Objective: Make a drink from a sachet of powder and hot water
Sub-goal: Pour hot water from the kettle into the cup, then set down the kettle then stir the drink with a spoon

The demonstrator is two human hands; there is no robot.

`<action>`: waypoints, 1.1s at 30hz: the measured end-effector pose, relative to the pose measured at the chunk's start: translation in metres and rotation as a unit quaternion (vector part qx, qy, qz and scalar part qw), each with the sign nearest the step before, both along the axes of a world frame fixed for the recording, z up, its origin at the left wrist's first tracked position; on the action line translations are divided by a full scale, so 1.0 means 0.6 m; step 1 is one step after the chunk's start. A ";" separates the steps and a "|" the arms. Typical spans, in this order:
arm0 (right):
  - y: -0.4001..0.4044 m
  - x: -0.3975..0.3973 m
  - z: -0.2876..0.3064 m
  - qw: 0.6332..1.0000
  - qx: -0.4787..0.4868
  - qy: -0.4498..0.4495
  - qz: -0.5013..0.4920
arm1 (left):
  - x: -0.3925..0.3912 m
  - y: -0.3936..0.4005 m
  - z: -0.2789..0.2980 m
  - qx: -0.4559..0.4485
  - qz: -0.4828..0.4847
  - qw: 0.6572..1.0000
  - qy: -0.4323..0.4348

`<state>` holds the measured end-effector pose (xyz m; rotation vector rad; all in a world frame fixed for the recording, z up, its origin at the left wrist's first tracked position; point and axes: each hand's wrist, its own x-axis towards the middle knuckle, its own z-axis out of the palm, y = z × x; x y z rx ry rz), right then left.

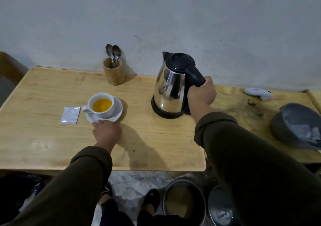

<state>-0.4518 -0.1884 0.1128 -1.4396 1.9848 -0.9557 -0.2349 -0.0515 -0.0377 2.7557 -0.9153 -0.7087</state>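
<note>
Sleeved arms are reaching over the table (52, 147). Left hand (106, 132) is steadying the saucer (118, 112), fingers resting on its rim. Left of centre, the cup (101, 105) is holding yellow liquid beside the sachet (70, 115). Right hand (201, 93) is gripping the upright kettle (171, 86), fingers wrapped around the handle; stirring with a spoon (116, 52) looks due next.

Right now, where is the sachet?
In the head view the sachet lies flat on the left part of the wooden table, just left of the cup and saucer, beyond the left hand.
</note>
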 end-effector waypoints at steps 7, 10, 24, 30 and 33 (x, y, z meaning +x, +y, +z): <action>-0.002 -0.006 -0.019 0.999 -0.014 -0.023 -0.020 | -0.003 -0.013 -0.016 0.052 -0.013 0.998 -0.018; -0.003 -0.006 -0.021 0.999 -0.014 -0.030 -0.018 | -0.005 -0.019 -0.017 0.065 -0.011 0.998 -0.021; 0.006 0.005 -0.032 1.000 -0.003 0.001 -0.006 | -0.011 -0.024 -0.013 0.067 0.005 0.998 -0.010; 0.003 0.002 -0.030 1.000 0.010 0.003 -0.005 | 0.004 -0.016 -0.019 0.062 -0.024 0.998 0.002; 0.009 0.005 -0.031 1.000 0.008 0.003 -0.007 | 0.004 -0.006 -0.007 0.031 -0.051 0.998 -0.019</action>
